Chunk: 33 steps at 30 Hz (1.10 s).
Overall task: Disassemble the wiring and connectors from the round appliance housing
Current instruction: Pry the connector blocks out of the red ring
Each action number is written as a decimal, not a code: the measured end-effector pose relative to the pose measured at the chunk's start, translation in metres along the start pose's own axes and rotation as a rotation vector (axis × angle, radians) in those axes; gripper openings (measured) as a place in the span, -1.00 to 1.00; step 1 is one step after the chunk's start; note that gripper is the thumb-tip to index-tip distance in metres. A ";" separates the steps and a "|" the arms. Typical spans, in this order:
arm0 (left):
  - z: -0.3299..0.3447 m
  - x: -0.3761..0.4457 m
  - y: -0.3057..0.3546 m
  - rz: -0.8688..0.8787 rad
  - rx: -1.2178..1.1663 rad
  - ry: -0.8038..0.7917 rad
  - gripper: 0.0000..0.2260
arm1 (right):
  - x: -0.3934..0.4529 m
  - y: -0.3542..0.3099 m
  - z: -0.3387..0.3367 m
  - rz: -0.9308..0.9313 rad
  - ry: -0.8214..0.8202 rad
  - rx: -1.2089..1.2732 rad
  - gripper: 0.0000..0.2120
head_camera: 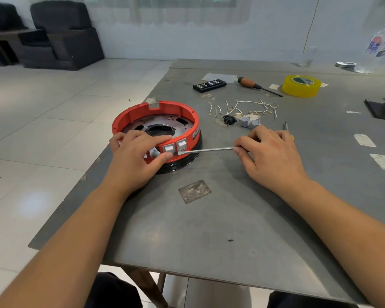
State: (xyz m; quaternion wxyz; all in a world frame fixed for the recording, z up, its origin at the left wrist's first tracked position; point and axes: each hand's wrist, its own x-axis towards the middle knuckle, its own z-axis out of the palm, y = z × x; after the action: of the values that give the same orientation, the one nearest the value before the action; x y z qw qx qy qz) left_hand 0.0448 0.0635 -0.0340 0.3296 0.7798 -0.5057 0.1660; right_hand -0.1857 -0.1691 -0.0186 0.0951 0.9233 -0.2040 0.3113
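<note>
On red housing (129, 121): screwdriver (206, 150) lies horizontal, tip left at switch (169, 149).

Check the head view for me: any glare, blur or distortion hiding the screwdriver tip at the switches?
Head view: even, soft light; the screwdriver tip at the switches is sharp and unglared. Wide-angle distortion stretches the forearms and table edges. The only glare is a pale patch on the floor tiles.

The grey table (242, 218) carries the round red housing (142, 112) on its black base near the left edge. Behind it lie a black bit case (209, 85), a wooden-handled screwdriver (257, 86), a yellow tape roll (301, 85), loose white wires (247, 106), a black socket (229, 120) and grey connectors (250, 123).
</note>
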 end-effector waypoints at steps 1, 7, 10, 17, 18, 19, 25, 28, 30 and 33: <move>0.000 0.000 0.000 -0.005 0.002 0.002 -0.60 | -0.001 -0.001 -0.001 0.004 0.013 -0.010 -0.72; 0.001 0.003 0.005 -0.018 0.014 0.030 -0.61 | 0.000 -0.004 -0.004 -0.006 0.042 -0.044 -0.71; 0.003 0.003 0.005 -0.032 0.050 0.041 -0.61 | 0.000 -0.006 -0.004 0.001 0.035 -0.051 -0.71; 0.007 0.006 0.005 -0.085 0.098 0.073 -0.65 | 0.000 -0.009 -0.003 0.031 0.024 -0.071 -0.72; 0.007 0.006 0.005 -0.092 0.101 0.072 -0.64 | 0.000 -0.010 -0.003 0.033 0.020 -0.074 -0.72; 0.007 0.006 0.006 -0.100 0.103 0.070 -0.64 | -0.001 -0.011 -0.003 0.035 0.021 -0.075 -0.73; 0.008 0.008 0.010 -0.118 0.108 0.065 -0.63 | -0.004 -0.017 -0.001 0.032 0.031 -0.081 -0.80; 0.006 0.008 0.011 -0.095 0.080 0.061 -0.65 | -0.005 -0.017 0.003 0.044 0.029 -0.057 -0.83; 0.004 0.008 0.011 -0.090 0.057 0.060 -0.65 | -0.003 -0.013 0.005 0.031 0.014 -0.017 -0.84; 0.001 0.006 0.011 -0.082 0.027 0.049 -0.65 | 0.005 -0.003 0.007 0.000 -0.014 0.045 -0.82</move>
State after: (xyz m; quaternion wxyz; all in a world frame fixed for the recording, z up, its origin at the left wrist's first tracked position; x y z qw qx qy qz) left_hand 0.0373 0.0556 -0.0270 0.3377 0.8001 -0.4627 0.1781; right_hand -0.1771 -0.1702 -0.0216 0.0730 0.9274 -0.1975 0.3093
